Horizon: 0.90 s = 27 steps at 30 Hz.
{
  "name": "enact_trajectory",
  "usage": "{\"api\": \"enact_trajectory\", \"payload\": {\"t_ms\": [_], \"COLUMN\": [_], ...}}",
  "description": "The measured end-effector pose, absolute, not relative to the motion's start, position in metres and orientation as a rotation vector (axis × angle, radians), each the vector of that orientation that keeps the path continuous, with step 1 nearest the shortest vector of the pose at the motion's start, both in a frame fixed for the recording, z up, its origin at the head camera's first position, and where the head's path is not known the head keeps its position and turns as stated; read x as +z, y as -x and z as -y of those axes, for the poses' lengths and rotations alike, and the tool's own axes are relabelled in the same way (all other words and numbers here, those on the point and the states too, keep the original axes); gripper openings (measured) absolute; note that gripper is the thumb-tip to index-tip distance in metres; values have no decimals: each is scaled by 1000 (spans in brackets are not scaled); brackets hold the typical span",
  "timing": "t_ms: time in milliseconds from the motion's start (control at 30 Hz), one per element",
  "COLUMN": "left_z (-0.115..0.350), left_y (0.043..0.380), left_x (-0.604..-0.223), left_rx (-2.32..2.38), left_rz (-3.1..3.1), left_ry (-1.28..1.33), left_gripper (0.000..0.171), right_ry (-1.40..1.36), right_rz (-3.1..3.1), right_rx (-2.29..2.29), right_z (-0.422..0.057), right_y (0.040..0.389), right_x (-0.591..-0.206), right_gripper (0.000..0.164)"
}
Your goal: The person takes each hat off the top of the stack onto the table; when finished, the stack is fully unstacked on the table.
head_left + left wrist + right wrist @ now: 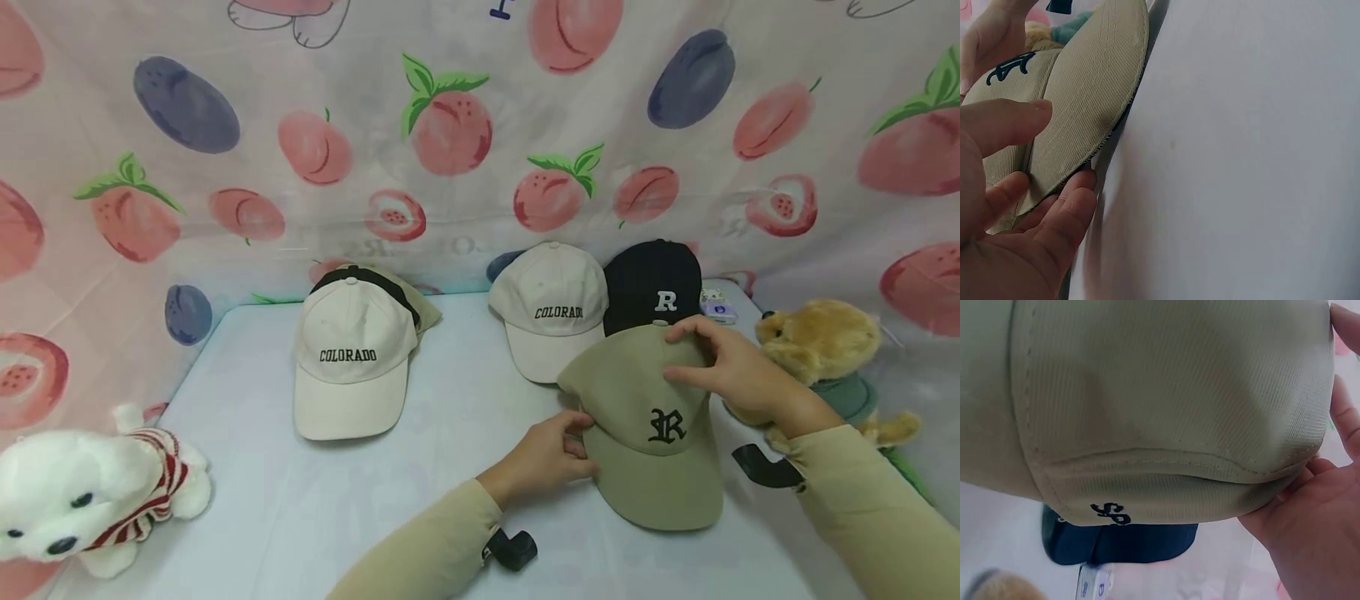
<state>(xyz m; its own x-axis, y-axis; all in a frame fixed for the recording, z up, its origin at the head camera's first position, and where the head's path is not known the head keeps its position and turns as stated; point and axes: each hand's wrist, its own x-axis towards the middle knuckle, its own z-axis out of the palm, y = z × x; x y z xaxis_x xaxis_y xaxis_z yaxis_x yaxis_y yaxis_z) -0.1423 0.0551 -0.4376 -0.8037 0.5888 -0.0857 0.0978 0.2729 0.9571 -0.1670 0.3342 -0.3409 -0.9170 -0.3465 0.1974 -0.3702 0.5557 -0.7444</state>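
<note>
A khaki cap (637,367) with a dark letter R on its front tilts over the table's right part, brim towards me. My left hand (543,457) pinches the left side of its brim; in the left wrist view the thumb (1016,123) lies over the fabric and the other fingers curl under the edge. At the crown, my right hand (738,371) holds on with index finger and thumb, the remaining fingers hidden. Behind it sit a cream COLORADO cap (551,287) and a black cap (651,279) with a white R, both partly covered by the khaki one.
Another cream COLORADO cap (352,358) sits at left, with a black and a khaki cap behind it. A white plush dog (82,492) stands front left, a brown plush toy (821,342) at right. Near the black cap lies a small box (718,308). A fruit-printed curtain (480,225) backs the table.
</note>
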Motion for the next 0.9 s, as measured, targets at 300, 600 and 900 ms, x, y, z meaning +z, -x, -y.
{"api": "enact_trajectory", "payload": {"t_ms": [300, 600, 900], "left_z": [-76, -94, -104], "left_y": [143, 146, 148], "left_x": [-433, -431, -426], "left_rx": [1556, 1464, 1371], "left_rz": [-2098, -2182, -2249], "left_ry": [-583, -611, -651], "left_gripper": [57, 63, 66], "right_ry": [-570, -524, -476], "right_rz": [2748, 2752, 2791], "right_rx": [1228, 1144, 1145], "right_z": [-352, -365, -371], "right_y": [171, 173, 173], "right_x": [-341, -338, -338], "right_gripper": [39, 42, 42]}}
